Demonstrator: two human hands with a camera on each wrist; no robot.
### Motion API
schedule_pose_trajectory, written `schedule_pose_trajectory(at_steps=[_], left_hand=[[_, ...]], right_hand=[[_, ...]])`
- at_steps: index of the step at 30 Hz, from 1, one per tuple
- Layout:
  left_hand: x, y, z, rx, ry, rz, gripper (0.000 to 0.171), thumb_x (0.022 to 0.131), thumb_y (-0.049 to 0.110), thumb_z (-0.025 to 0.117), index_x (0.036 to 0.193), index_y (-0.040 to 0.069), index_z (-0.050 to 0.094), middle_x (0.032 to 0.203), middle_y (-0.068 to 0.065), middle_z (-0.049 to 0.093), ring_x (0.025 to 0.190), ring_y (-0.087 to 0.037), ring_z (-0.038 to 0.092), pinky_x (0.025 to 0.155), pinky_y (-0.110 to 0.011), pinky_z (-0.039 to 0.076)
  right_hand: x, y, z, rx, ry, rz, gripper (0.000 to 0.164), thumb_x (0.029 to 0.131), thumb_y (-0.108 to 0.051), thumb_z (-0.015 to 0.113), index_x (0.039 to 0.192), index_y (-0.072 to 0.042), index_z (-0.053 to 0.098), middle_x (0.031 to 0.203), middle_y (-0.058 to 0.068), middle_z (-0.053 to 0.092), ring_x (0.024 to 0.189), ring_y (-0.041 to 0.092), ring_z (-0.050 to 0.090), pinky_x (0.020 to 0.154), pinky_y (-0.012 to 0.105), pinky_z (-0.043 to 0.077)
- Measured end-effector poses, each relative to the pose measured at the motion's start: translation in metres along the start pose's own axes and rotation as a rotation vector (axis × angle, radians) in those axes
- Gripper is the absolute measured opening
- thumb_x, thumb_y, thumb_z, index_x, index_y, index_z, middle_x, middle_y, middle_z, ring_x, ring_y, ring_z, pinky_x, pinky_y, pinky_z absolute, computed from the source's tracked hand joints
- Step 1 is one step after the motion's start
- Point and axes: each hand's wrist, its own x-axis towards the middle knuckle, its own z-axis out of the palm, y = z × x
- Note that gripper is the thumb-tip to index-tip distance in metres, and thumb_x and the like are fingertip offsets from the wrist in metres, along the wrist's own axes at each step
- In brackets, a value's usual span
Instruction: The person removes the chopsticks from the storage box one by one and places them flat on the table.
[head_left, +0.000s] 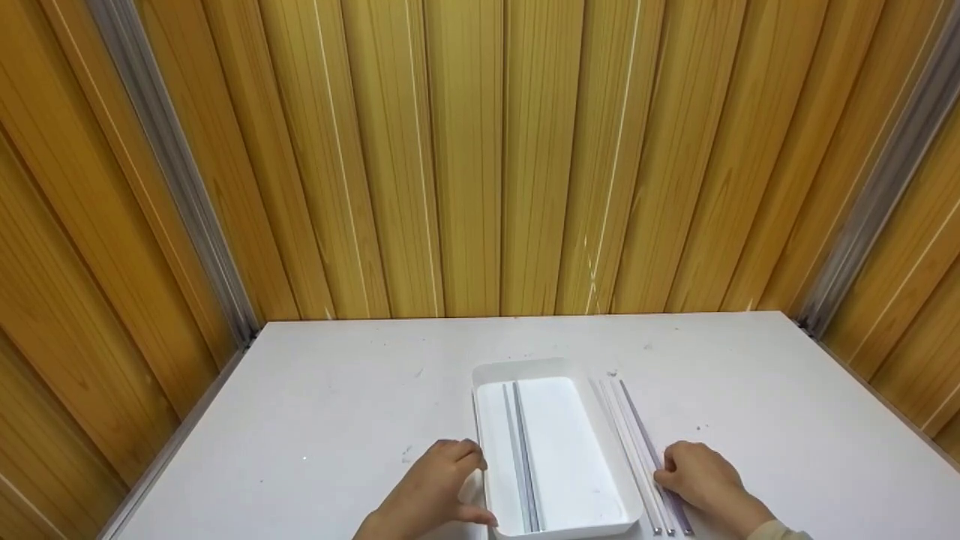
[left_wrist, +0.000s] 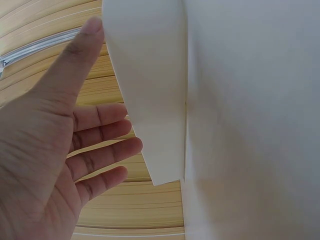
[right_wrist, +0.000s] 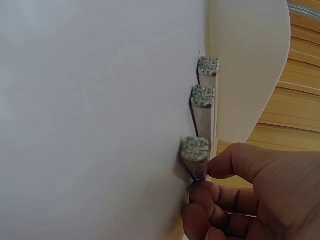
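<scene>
A white rectangular tray [head_left: 634, 510] lies on the table, with two slim metal chopsticks [head_left: 523, 450] lengthwise near its left wall. My left hand [head_left: 431, 487] is at the tray's left side, fingertips at the rim and thumb near the front corner. In the left wrist view the fingers of that hand [left_wrist: 47, 135] are loosely extended beside the tray wall [left_wrist: 150, 95]. Right of the tray lie three more chopsticks, side by side. My right hand [head_left: 705, 480] pinches the outermost chopstick [right_wrist: 195, 148] between thumb and fingers. The square patterned ends of the other two chopsticks [right_wrist: 203, 96] face the right wrist camera.
The white table [head_left: 337, 405] bears a few small dark marks. Wood-patterned panels [head_left: 465, 165] stand behind it and at both sides, with metal posts [head_left: 180, 157] at the corners.
</scene>
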Motion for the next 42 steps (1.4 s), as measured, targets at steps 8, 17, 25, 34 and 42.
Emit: schedule_pose_trajectory(at_steps=[8,17,25,34,42], left_hand=[[0.000,-0.001,0.000,0.001,0.043,0.030,0.060,0.067,0.060,0.070,0.098,0.009,0.066,0.101,0.004,0.063,0.093,-0.012,0.061,0.089,-0.023,0.054],[-0.002,0.000,0.001,0.004,0.048,0.027,0.059,0.066,0.060,0.071,0.096,0.010,0.066,0.100,0.005,0.063,0.092,-0.011,0.061,0.088,-0.023,0.054],[-0.001,-0.001,0.003,0.015,0.064,0.043,0.059,0.065,0.059,0.073,0.096,0.010,0.065,0.098,0.005,0.062,0.090,-0.010,0.061,0.088,-0.022,0.054],[-0.001,-0.002,0.004,0.006,0.054,0.030,0.059,0.064,0.060,0.072,0.095,0.010,0.065,0.097,0.005,0.063,0.091,-0.011,0.062,0.089,-0.024,0.054],[0.000,0.000,0.003,0.005,0.034,0.013,0.059,0.067,0.062,0.070,0.095,0.011,0.065,0.099,0.005,0.063,0.092,-0.011,0.061,0.090,-0.025,0.054]], right_hand=[[-0.001,-0.001,0.001,-0.016,0.018,-0.007,0.022,0.079,-0.018,0.068,0.064,-0.011,0.053,0.059,-0.001,0.052,0.053,0.012,0.051,0.048,0.023,0.043],[-0.002,-0.004,-0.004,-0.029,0.003,-0.012,0.021,0.081,-0.020,0.067,0.067,-0.011,0.056,0.059,-0.001,0.052,0.054,0.012,0.050,0.049,0.022,0.042],[-0.002,-0.009,-0.010,-0.038,-0.003,-0.024,0.020,0.084,-0.020,0.067,0.070,-0.009,0.058,0.061,-0.001,0.053,0.057,0.013,0.049,0.052,0.024,0.042],[0.000,-0.024,-0.018,-0.026,0.020,-0.075,0.019,0.086,-0.018,0.066,0.073,-0.009,0.056,0.066,0.000,0.052,0.060,0.014,0.048,0.054,0.025,0.044],[0.003,-0.041,-0.019,-0.028,0.076,-0.127,0.017,0.084,-0.016,0.065,0.072,-0.009,0.055,0.064,-0.001,0.052,0.055,0.012,0.047,0.050,0.021,0.043]])
